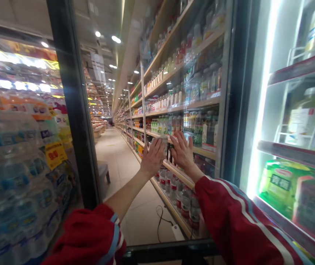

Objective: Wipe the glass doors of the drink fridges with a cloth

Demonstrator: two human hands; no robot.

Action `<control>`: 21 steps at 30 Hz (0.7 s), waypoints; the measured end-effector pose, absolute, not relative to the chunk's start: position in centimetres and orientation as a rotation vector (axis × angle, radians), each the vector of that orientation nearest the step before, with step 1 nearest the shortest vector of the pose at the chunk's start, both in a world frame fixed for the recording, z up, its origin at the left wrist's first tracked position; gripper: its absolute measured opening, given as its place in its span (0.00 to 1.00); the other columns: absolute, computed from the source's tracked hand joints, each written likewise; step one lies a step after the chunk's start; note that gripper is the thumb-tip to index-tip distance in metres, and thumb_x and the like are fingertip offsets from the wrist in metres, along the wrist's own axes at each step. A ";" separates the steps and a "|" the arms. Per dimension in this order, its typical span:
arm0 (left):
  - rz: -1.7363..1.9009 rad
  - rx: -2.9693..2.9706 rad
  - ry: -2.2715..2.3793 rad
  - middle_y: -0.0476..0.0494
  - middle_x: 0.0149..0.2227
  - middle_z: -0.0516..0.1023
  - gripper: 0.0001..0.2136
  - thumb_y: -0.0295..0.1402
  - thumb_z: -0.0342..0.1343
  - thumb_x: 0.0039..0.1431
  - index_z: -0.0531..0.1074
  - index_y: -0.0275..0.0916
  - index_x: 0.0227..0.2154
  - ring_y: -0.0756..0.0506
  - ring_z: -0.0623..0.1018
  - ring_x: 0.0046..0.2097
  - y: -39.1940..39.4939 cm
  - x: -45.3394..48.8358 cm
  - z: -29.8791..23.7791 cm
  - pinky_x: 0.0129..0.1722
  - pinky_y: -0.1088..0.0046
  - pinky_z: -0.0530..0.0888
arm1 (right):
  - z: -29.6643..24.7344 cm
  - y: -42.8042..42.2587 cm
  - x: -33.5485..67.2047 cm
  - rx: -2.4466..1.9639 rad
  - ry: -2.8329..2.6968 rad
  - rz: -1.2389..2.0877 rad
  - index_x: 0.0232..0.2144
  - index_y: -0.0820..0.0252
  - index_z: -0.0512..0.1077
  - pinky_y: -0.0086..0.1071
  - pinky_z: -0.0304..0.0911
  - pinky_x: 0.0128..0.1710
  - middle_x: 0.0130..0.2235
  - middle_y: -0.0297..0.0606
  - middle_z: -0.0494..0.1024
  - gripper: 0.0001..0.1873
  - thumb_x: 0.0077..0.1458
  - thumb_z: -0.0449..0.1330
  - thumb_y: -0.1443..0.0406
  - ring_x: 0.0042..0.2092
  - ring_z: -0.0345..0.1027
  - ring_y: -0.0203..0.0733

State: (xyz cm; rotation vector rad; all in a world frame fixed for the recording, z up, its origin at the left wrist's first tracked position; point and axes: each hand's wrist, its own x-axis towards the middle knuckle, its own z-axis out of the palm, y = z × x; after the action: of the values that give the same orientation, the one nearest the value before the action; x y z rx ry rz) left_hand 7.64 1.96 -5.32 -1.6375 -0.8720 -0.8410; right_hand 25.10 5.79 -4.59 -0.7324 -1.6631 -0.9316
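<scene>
A glass door in a dark frame [73, 99] stands in front of me. My left hand [153, 159] presses a crumpled greyish cloth [163, 140] against the pane, its fingers laid over the cloth. Just to the right, my right hand [183, 151] has its fingers spread and rests on or very near the glass, holding nothing. Both arms reach forward in red sleeves with white and blue stripes; the left sleeve is pushed up.
On the right are lit cooler shelves [297, 149] with bottles and green packs [280, 186]. Stacked water bottles [11, 176] with a yellow price tag [54, 154] stand at left. Bottle-filled shelves [171, 108] show in the pane. A black cord [160, 221] appears low, near a white tag [177, 232].
</scene>
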 end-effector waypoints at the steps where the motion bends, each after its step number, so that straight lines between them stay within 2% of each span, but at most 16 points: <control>1: -0.836 -1.645 -0.870 0.35 0.61 0.60 0.25 0.36 0.45 0.62 0.54 0.35 0.60 0.42 0.51 0.66 2.1 7.9 -5.4 0.64 0.54 0.42 | -4.6 5.6 25.1 -0.709 -1.656 -0.920 0.57 0.58 0.61 0.52 0.34 0.63 0.62 0.45 0.59 0.23 0.59 0.46 0.65 0.66 0.43 0.46; 5: -0.820 -1.704 -0.866 0.35 0.62 0.58 0.25 0.35 0.43 0.62 0.52 0.32 0.61 0.41 0.51 0.66 2.4 8.6 -4.7 0.63 0.53 0.44 | -4.6 4.8 24.4 -0.548 -1.695 -0.865 0.56 0.61 0.62 0.49 0.39 0.63 0.60 0.47 0.62 0.22 0.60 0.44 0.66 0.65 0.45 0.44; 8: -0.860 -1.738 -0.825 0.28 0.62 0.57 0.30 0.42 0.45 0.60 0.50 0.27 0.60 0.39 0.50 0.66 1.7 6.9 -4.1 0.63 0.52 0.45 | -4.8 4.5 23.6 -0.498 -1.762 -0.864 0.55 0.61 0.62 0.46 0.43 0.62 0.57 0.45 0.66 0.22 0.60 0.45 0.66 0.64 0.49 0.42; 11: -0.888 -1.755 -0.777 0.27 0.62 0.57 0.35 0.49 0.46 0.58 0.49 0.27 0.61 0.39 0.49 0.66 0.5 3.4 -3.9 0.63 0.53 0.45 | -5.1 4.3 22.7 -0.561 -1.761 -0.902 0.55 0.60 0.62 0.49 0.41 0.62 0.58 0.45 0.66 0.22 0.59 0.49 0.62 0.64 0.48 0.46; 16: -1.037 -1.541 -1.010 0.32 0.63 0.54 0.28 0.40 0.44 0.62 0.49 0.35 0.62 0.40 0.49 0.66 0.1 -0.7 -3.6 0.63 0.51 0.43 | -5.7 3.4 19.4 -0.724 -1.663 -0.899 0.54 0.56 0.64 0.57 0.38 0.60 0.61 0.47 0.60 0.26 0.55 0.55 0.55 0.65 0.42 0.55; 21: -1.017 -1.469 -1.044 0.35 0.63 0.55 0.25 0.40 0.46 0.61 0.54 0.38 0.60 0.40 0.51 0.66 0.9 -0.3 -4.0 0.63 0.53 0.41 | -5.5 3.9 20.9 -0.762 -1.639 -0.936 0.53 0.55 0.65 0.56 0.40 0.60 0.61 0.46 0.60 0.22 0.55 0.53 0.59 0.65 0.43 0.53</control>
State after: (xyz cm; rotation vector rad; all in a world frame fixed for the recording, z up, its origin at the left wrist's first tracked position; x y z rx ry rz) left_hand -0.28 0.90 -4.02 -1.4685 -1.0440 -1.0168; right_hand 20.93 3.89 -5.47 -0.7618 -1.6385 -0.9364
